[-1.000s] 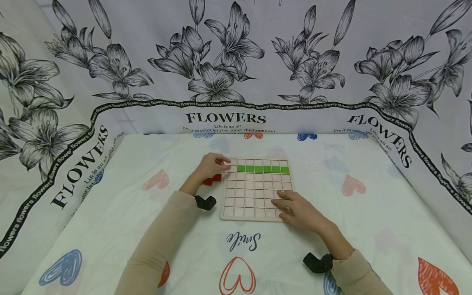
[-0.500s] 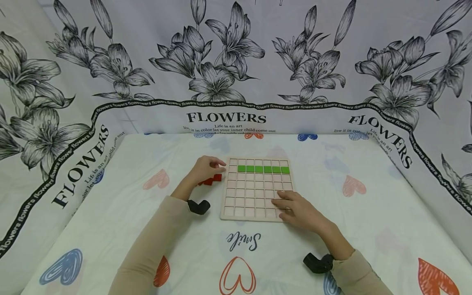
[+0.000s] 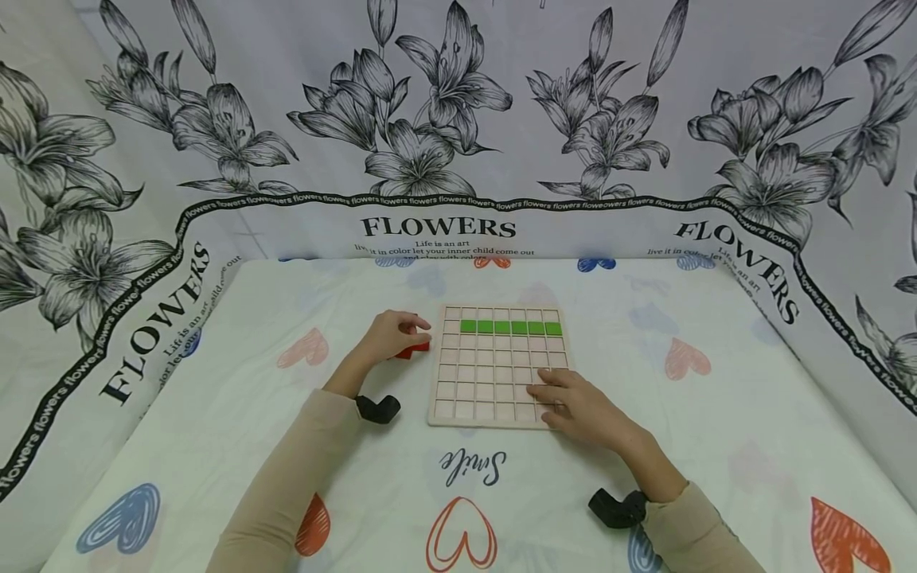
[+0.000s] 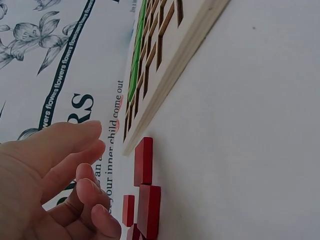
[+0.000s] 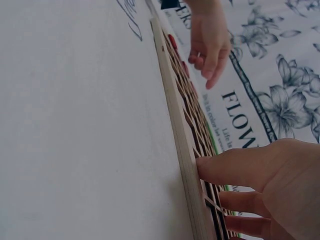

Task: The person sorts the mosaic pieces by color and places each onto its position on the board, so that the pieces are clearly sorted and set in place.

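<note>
A pale wooden grid board [image 3: 467,420] lies on the cloth, with several green square tiles [image 3: 494,327] side by side in its second row from the top. My left hand [image 3: 389,336] hovers over a small cluster of red tiles [image 3: 420,344] just left of the board, partly covering them in the head view. Its fingers are loosely bent with nothing seen between them; the left wrist view shows the red blocks [image 4: 149,210] beneath and beside the fingertips. My right hand [image 3: 583,406] rests on the board's lower right part, thumb [image 5: 220,170] at the near edge and fingers spread over the cells.
A white cloth [image 3: 215,446] with printed hearts and the word Smile covers the table. Behind and at the sides hangs a floral curtain [image 3: 616,159]. A black camera mount [image 3: 378,408] sits at the left wrist, another black mount [image 3: 618,508] at the right.
My left hand has drawn back from the board's upper left corner, moving left and slightly nearer to me, over the red tiles. The right hand has stayed in place.
</note>
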### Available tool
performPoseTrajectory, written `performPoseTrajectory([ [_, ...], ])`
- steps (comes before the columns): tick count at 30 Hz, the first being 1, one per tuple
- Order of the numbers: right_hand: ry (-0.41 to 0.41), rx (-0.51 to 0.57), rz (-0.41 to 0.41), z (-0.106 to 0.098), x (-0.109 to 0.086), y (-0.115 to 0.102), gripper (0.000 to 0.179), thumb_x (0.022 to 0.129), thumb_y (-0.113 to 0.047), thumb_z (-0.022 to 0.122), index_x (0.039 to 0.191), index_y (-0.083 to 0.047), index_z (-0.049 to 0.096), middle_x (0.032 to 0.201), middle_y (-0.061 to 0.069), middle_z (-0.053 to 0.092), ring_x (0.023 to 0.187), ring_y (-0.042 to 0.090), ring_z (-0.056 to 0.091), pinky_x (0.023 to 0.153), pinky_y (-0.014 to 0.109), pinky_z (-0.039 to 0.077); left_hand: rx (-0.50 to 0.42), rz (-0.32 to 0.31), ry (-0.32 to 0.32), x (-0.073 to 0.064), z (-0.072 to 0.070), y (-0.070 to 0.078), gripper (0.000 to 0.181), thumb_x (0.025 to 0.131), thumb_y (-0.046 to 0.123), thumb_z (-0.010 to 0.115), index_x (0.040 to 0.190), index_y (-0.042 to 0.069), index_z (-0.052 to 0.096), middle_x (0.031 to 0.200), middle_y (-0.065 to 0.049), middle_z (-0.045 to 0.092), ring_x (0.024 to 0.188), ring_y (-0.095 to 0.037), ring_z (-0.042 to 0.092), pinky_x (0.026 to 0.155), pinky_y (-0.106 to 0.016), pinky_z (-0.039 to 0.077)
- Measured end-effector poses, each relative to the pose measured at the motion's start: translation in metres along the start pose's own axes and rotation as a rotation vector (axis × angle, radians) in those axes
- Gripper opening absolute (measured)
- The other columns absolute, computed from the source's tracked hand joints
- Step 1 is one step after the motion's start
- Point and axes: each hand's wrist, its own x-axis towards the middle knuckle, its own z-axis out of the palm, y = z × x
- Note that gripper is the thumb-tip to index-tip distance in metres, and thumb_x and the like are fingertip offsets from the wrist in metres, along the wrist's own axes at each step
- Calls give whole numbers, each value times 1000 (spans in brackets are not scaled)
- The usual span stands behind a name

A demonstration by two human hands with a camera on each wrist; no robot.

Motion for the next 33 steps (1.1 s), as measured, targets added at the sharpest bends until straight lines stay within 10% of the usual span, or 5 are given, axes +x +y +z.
performPoseTrajectory([
  [33, 3, 15, 6, 1, 0, 1, 39, 87, -13, 67, 126, -8, 64, 138, 22, 55, 128, 41, 50, 101, 53, 44, 50, -106, -11, -2, 0, -15, 32, 79, 17, 78, 106, 2, 72, 73, -2, 55, 73, -14, 47, 67, -24, 36],
])
